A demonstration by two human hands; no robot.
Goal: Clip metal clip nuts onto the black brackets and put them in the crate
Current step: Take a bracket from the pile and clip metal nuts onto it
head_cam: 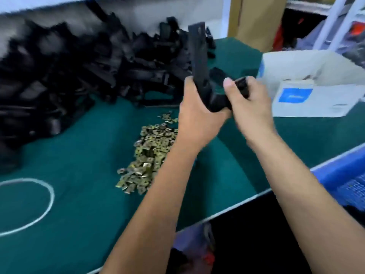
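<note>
Both hands hold one black bracket (199,62) upright above the green table. My left hand (197,117) grips its lower part from the left. My right hand (250,103) grips the short arm that sticks out to the right, thumb on top. A heap of brass-coloured clip nuts (150,153) lies on the table just left of my left forearm. A large pile of black brackets (79,72) fills the back left. The blue crate (347,178) shows at the right edge, beyond the table's rim. Whether a clip nut sits on the held bracket is hidden by blur.
A white cardboard box (308,95) with a blue label stands at the right on the green table (83,194). A white ring (47,196) lies at the front left. A brown carton (254,20) stands at the back. The table edge runs diagonally under my arms.
</note>
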